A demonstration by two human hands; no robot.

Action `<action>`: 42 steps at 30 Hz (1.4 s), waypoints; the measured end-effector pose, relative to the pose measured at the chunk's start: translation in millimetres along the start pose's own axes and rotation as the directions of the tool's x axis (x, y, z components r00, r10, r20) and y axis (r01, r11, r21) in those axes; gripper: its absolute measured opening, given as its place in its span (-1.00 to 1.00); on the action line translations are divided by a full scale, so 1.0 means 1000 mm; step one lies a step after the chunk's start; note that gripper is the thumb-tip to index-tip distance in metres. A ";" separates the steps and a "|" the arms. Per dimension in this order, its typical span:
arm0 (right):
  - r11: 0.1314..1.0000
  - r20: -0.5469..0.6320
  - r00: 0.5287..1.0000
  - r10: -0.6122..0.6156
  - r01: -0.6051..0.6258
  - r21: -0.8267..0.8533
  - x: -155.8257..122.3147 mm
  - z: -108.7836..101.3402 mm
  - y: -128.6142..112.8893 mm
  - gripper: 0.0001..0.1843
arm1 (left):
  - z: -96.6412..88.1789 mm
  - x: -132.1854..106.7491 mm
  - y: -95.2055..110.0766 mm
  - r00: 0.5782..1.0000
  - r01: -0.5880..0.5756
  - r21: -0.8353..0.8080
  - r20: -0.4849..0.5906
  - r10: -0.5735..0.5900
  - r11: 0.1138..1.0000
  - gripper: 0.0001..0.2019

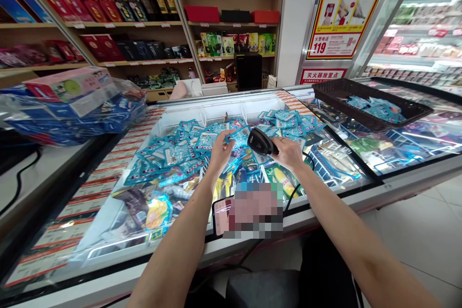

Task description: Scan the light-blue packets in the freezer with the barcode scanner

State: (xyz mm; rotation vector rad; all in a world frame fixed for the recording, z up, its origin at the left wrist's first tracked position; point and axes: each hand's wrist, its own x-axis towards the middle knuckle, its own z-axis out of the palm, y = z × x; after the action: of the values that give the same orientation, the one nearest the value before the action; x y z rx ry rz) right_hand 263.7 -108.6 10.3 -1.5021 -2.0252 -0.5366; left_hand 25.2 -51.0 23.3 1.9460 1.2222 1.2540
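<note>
My right hand (pixel 289 152) is wrapped round a black handheld barcode scanner (pixel 260 142), its head turned left. My left hand (pixel 221 150) pinches a small light-blue packet (pixel 241 136) by its left side. The packet's printed face is toward the scanner head, a short way apart. Under and left of my left hand lies a loose pile of similar blue packets (pixel 176 152) on the freezer's glass top (pixel 108 231). A second pile of blue packets (pixel 288 121) is spread beyond my right hand.
A phone (pixel 222 216), partly blurred out, lies at the freezer's front edge. To the right, a dark tray (pixel 407 114) holds several blue packets. Boxes in plastic wrap (pixel 72 110) stand at left. The scanner's cable (pixel 294 192) runs down the front. Stocked shelves (pixel 144 24) stand behind.
</note>
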 end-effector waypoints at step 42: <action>0.997 -0.040 0.996 0.080 -0.080 0.001 0.000 -0.004 0.006 -0.72 | -0.004 -0.002 -0.001 0.980 -0.064 0.289 -0.161 0.115 0.955 -0.68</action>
State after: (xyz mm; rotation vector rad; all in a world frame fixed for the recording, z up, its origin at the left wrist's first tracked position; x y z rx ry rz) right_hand 269.6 -108.8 13.2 -1.5534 -1.9263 -0.5314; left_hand 21.1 -52.6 23.0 2.1496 1.4860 1.3860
